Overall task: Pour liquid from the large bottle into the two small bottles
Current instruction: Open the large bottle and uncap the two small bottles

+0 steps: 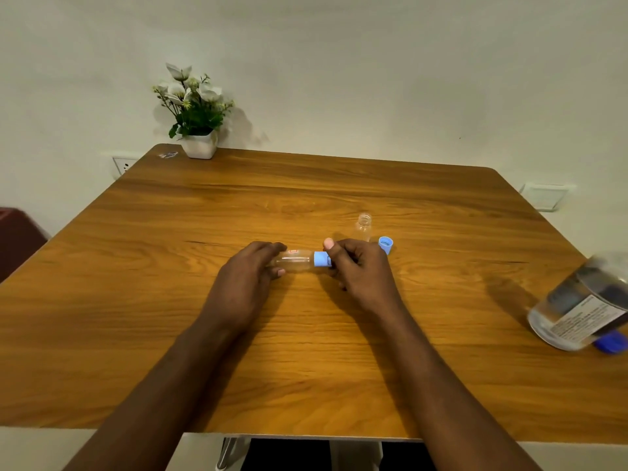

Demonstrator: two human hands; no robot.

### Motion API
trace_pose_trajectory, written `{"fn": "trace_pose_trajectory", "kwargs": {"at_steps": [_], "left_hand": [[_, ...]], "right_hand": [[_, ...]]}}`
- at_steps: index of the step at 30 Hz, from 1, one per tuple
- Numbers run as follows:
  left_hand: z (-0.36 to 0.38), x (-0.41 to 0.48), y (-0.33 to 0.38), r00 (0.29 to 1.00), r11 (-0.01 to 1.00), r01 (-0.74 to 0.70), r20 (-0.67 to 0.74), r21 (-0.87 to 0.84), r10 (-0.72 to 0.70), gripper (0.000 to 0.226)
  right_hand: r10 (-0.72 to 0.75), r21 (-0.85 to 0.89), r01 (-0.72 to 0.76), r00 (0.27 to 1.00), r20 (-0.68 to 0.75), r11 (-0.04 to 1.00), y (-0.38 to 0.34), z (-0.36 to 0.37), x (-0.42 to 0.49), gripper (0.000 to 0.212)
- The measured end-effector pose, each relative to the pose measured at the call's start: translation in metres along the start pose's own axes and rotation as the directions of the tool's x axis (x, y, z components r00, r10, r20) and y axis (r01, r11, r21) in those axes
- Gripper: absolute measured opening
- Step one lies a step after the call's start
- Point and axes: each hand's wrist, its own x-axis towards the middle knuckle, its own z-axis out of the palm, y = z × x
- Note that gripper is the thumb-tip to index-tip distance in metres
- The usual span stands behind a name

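A small clear bottle (296, 260) lies sideways above the table's middle, held between both hands. My left hand (249, 273) grips its body. My right hand (356, 265) pinches its light blue cap (321, 259). Just behind my right hand a second small clear bottle (364, 226) stands upright with no cap on. Its light blue cap (386, 245) lies loose on the table beside it. The large clear bottle (582, 304), holding liquid and wearing a dark label, stands at the right edge of the view, with a dark blue cap (610, 341) next to its base.
The wooden table (306, 351) fills the view. A white pot of artificial flowers (195, 130) stands at its far left corner against the wall. A dark red object (17, 239) sits beyond the table's left side.
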Motion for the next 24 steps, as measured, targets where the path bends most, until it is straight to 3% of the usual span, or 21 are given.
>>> {"fn": "trace_pose_trajectory", "kwargs": {"at_steps": [4, 7, 10, 14, 19, 24], "left_hand": [[0.0, 0.0, -0.002, 1.0, 1.0, -0.004, -0.012, -0.002, 0.004, 0.035], [0.0, 0.0, -0.001, 1.0, 1.0, 0.011, -0.018, -0.009, -0.012, 0.036], [-0.001, 0.0, -0.001, 1.0, 0.999, 0.016, -0.025, -0.028, -0.016, 0.035], [-0.001, 0.0, -0.002, 1.0, 0.999, 0.007, -0.022, -0.033, -0.008, 0.035], [-0.001, 0.0, -0.003, 1.0, 1.0, -0.007, -0.022, -0.022, 0.006, 0.037], [0.0, 0.0, -0.005, 1.0, 0.999, 0.008, -0.002, 0.032, -0.008, 0.04]], "right_hand": [[0.018, 0.035, -0.021, 0.996, 0.087, 0.999, 0.001, -0.003, 0.001, 0.008], [0.031, 0.073, -0.038, 0.996, 0.086, 0.997, 0.003, -0.006, 0.0, 0.035], [0.04, 0.042, -0.041, 0.999, 0.034, 0.998, -0.004, -0.004, -0.002, 0.013], [0.071, -0.041, -0.069, 0.997, 0.044, 0.997, -0.009, -0.001, -0.003, 0.041], [0.108, 0.088, -0.118, 0.988, 0.109, 0.989, -0.007, -0.004, -0.002, 0.004], [0.1, 0.185, -0.116, 0.991, 0.091, 0.976, -0.008, -0.002, -0.002, 0.016]]}}
